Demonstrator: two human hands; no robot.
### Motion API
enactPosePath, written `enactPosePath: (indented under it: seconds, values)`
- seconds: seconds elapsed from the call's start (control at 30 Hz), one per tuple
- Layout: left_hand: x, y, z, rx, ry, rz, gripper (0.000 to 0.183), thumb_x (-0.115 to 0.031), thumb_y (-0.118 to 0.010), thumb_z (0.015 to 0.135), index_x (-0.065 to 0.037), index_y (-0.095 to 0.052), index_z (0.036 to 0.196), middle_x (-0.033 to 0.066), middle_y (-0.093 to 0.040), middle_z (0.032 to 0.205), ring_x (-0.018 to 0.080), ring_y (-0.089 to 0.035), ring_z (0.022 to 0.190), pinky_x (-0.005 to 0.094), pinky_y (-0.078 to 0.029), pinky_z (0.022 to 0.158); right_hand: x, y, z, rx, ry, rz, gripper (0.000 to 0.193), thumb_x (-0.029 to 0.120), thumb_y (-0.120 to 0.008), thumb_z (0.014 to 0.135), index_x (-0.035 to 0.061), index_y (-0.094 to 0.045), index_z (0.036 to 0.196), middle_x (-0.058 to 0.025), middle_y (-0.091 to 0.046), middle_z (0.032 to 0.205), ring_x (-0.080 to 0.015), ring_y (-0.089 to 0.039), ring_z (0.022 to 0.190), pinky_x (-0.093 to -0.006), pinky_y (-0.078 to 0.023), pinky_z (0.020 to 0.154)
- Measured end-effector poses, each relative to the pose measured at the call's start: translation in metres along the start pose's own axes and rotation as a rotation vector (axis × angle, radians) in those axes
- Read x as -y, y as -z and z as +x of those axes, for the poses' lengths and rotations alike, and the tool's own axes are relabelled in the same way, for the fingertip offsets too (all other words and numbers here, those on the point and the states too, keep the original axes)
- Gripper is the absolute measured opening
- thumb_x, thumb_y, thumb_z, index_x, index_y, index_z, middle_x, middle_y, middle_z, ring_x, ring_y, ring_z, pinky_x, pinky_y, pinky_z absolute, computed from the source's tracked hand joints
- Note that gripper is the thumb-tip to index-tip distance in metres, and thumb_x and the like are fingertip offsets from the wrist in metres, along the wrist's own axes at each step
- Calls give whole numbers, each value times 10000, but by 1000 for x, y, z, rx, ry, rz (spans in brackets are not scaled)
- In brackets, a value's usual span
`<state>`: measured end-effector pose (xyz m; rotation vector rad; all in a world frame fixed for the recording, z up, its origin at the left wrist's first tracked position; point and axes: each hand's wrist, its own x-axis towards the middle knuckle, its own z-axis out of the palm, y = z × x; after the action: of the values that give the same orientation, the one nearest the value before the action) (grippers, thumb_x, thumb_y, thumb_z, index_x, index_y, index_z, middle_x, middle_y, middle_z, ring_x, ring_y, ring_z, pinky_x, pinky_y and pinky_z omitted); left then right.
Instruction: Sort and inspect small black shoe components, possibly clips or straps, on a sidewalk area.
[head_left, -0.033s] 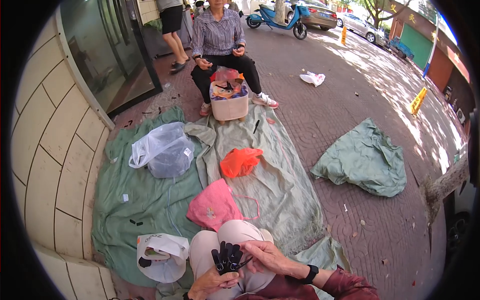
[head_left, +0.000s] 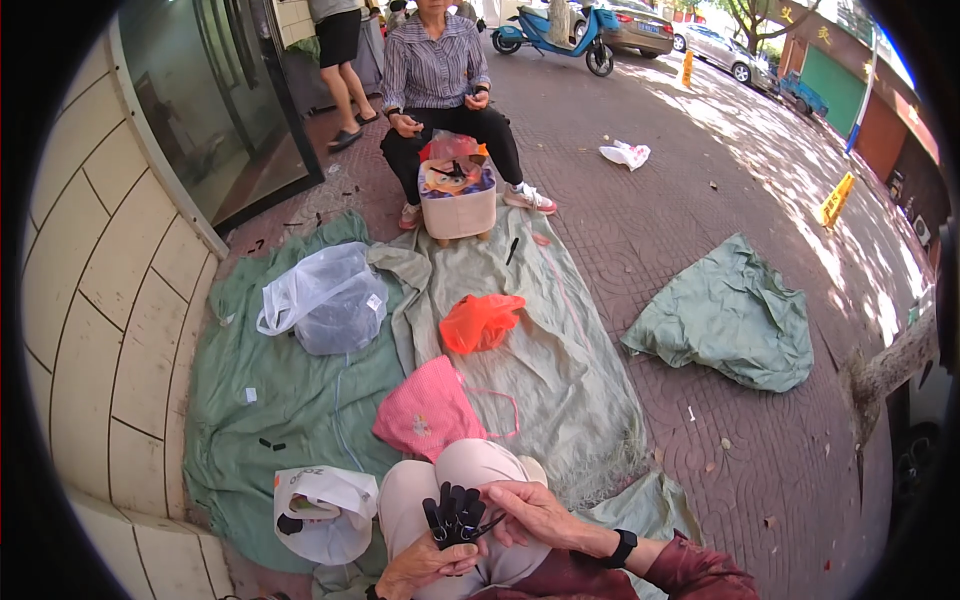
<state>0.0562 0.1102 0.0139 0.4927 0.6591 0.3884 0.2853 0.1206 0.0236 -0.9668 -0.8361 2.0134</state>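
Note:
Over my knees, my left hand (head_left: pixel 425 568) is closed round a bundle of black straps (head_left: pixel 455 513) that have small shiny metal fittings and rounded ends fanning upward. My right hand (head_left: pixel 535 512) is at the bundle's right side, its thumb and fingers closed on a thin black strap end (head_left: pixel 492 524). Part of the straps is hidden under my fingers. A pink cloth item with a loop (head_left: pixel 430 410) lies just beyond my knees. To the left of my leg stands a white plastic bag (head_left: pixel 345 530) with something dark in its mouth.
Green sheets (head_left: pixel 250 420) cover the ground, bearing a clear bag (head_left: pixel 340 315) and a red bag (head_left: pixel 480 322). Opposite sits a person (head_left: pixel 435 70) behind a cream box-shaped stool (head_left: pixel 458 215). A tiled wall (head_left: pixel 90 300) bounds the left. A crumpled green sheet (head_left: pixel 730 320) lies right.
My hands and the straps look the same. At the back, the standing person's feet have shifted, and the seated person's hands have moved slightly.

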Motion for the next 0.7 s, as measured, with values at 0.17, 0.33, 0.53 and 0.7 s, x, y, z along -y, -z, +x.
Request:
enactPosePath:
  seconds: [0.17, 0.33, 0.53, 0.7]
  values:
    - [-9, -7, 0, -21, 26, 19, 221, -129, -658, 924, 45, -597, 1046, 18, -537, 722, 56, -432, 542, 216, -337, 505, 4, -1, 1, 15, -7, -35, 429, 376, -433, 1043, 13, -579, 1217, -46, -613, 975, -88, -581, 554, -198, -402, 412]
    - [-12, -16, 0, -62, 22, 69, 220, -150, -645, 927, 42, -607, 1027, 1, -496, 667, 41, -381, 513, 224, -330, 537, 1, 1, 2, 45, 3, -3, 403, 317, -443, 1048, 5, -577, 1265, -66, -660, 930, -88, -566, 581, -199, -428, 470]
    - [-11, -14, 2, -7, -4, 113, 218, -174, -619, 940, 27, -596, 1022, -21, -485, 673, 25, -365, 485, 211, -319, 511, 6, -5, 0, 13, 20, -31, 364, 328, -431, 1052, 17, -601, 1135, -33, -626, 825, -63, -550, 529, -195, -386, 419]
    - [-11, -15, 1, 18, -19, 132, 213, -165, -603, 947, 24, -585, 1044, -19, -489, 694, 24, -368, 498, 208, -320, 510, 6, -6, -1, -8, 30, -82, 357, 336, -447, 1046, 17, -607, 1068, -38, -608, 824, -74, -540, 515, -208, -381, 424]
